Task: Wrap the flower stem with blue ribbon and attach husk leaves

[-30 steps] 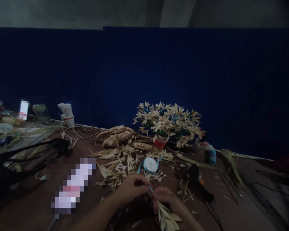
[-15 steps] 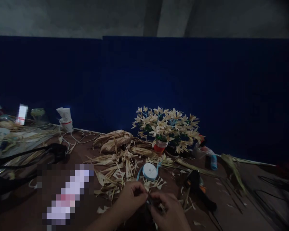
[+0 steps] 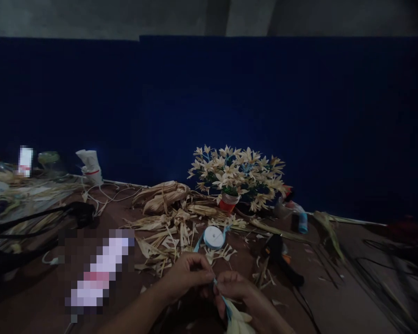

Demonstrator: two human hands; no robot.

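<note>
A pale husk flower (image 3: 238, 320) with a light-blue wrapped stem (image 3: 225, 304) is between my hands at the bottom of the head view. My right hand (image 3: 242, 290) is closed around the stem above the petals. My left hand (image 3: 190, 273) pinches the thin far end of the same stem, its fingertips close to those of the right. Just beyond my hands lies a white spool of light-blue tape (image 3: 214, 237), a loose strip trailing at its left side. Whether that strip reaches my fingers is hidden.
Dry corn husks (image 3: 167, 197) and cut scraps lie beyond my hands. Behind the spool stands a red pot (image 3: 228, 202) of husk flowers (image 3: 237, 174). A black glue gun (image 3: 282, 262) with its cord is on the right. A pixelated object (image 3: 99, 273) and black straps (image 3: 80, 214) are at left.
The pale flower and blue stem have come into sight below my right hand. My hands stay close together, and the whole scene has shifted slightly up in view.
</note>
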